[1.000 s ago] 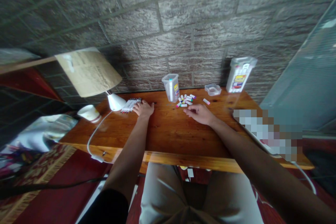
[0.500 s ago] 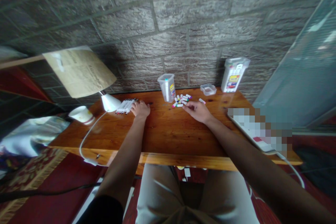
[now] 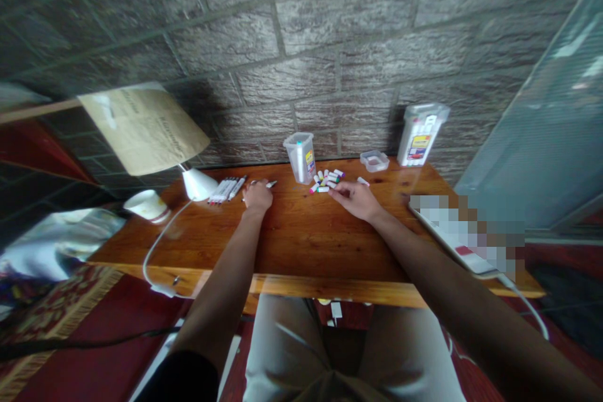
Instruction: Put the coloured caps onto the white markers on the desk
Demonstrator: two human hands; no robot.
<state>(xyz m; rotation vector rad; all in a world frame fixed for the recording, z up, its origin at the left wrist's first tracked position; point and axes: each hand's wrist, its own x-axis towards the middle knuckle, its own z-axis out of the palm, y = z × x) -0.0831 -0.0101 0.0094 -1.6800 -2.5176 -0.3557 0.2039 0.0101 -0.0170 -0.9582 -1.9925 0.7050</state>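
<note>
My left hand point(image 3: 258, 195) is closed round a white marker point(image 3: 272, 184), whose pointed end sticks out on the right; most of its barrel is hidden by the fingers. To its left, several white markers point(image 3: 227, 190) lie side by side by the lamp base. My right hand point(image 3: 355, 198) rests on the table with thumb and fingers drawn together at the edge of a pile of white marker caps point(image 3: 331, 177) with coloured ends. What its fingertips pinch, if anything, I cannot make out. Behind the pile stands an uncovered clear plastic case point(image 3: 293, 157) with one marker upright in it.
A clear lid point(image 3: 374, 161) lies behind the right hand, and a loose cap point(image 3: 362, 181) lies nearby. A closed case of markers point(image 3: 418, 138) stands at the back right. Left are a lamp point(image 3: 198, 184) and paper cup point(image 3: 147, 206). A tablet-like device point(image 3: 452, 232) lies right.
My left hand has taken hold of a marker from the row and moved it slightly right, away from the others. The right hand stays almost still at the caps.
</note>
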